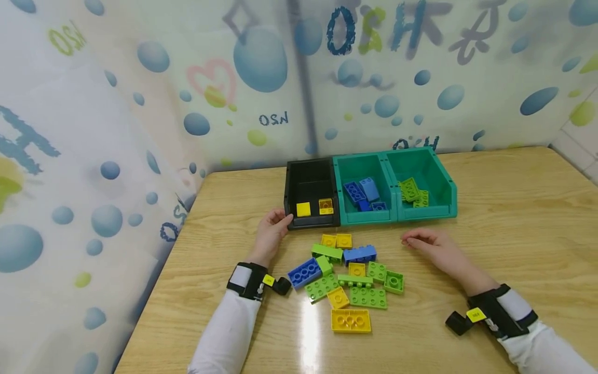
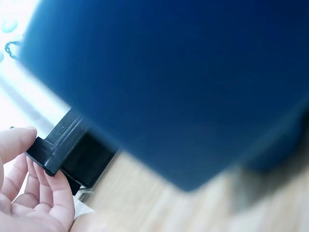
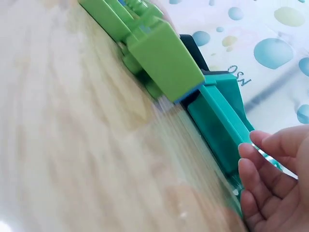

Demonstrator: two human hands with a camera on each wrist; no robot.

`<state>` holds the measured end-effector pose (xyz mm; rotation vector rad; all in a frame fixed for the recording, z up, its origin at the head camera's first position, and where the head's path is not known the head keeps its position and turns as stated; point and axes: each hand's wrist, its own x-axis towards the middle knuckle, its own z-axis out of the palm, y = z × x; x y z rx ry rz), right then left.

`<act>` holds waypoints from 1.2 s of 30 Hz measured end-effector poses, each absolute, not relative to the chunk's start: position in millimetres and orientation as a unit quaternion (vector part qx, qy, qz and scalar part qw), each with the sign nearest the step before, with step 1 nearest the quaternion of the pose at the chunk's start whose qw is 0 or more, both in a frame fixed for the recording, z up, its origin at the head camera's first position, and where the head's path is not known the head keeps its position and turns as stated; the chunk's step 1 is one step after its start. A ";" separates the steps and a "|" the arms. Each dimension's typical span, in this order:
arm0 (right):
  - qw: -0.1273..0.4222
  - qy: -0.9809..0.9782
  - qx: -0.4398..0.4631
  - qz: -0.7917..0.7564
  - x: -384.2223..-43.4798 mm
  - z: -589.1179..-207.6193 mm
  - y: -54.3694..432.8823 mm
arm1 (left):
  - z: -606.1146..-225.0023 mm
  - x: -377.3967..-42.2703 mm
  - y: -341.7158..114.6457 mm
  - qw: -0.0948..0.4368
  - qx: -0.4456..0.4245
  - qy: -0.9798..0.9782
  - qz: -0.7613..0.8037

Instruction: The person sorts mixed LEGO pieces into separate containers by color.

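My left hand (image 1: 269,235) holds the front left corner of a black bin (image 1: 314,221). In the left wrist view the thumb lies on top of the bin's rim (image 2: 65,140) and the fingers are on its other side. Two yellow bricks (image 1: 303,209) are inside that bin. My right hand (image 1: 432,250) is in front of the right teal bin (image 1: 427,212), its fingers loosely bent and nothing in them. In the right wrist view, a green brick (image 3: 164,60) appears close to the camera. Loose yellow, blue and green toy building bricks (image 1: 369,297) lie on the table between the hands.
Joined to the black bin are two teal bins; the middle one (image 1: 369,215) contains blue bricks (image 1: 369,188), the right one green bricks (image 1: 409,190). Behind the wooden table (image 1: 514,208) hangs a patterned sheet (image 1: 397,78). Wrist cameras (image 1: 282,285) stick out beside both forearms.
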<state>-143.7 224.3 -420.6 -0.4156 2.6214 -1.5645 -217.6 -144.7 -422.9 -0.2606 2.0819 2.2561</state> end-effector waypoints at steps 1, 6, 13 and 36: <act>0.030 0.856 -0.138 -0.497 -142.8 -420.8 222.4 | -422.7 -217.6 -145.0 0.031 -0.085 0.676 0.732; 0.043 0.878 -0.164 -0.448 -137.1 -421.1 215.7 | -422.0 -217.3 -145.2 0.032 -0.083 0.679 0.729; 0.049 0.877 -0.251 -0.407 -135.5 -425.8 211.0 | -422.1 -218.5 -145.4 0.036 -0.087 0.681 0.727; 0.008 0.836 -0.409 -0.365 -138.6 -429.7 214.1 | -422.0 -218.5 -144.3 0.032 -0.094 0.673 0.733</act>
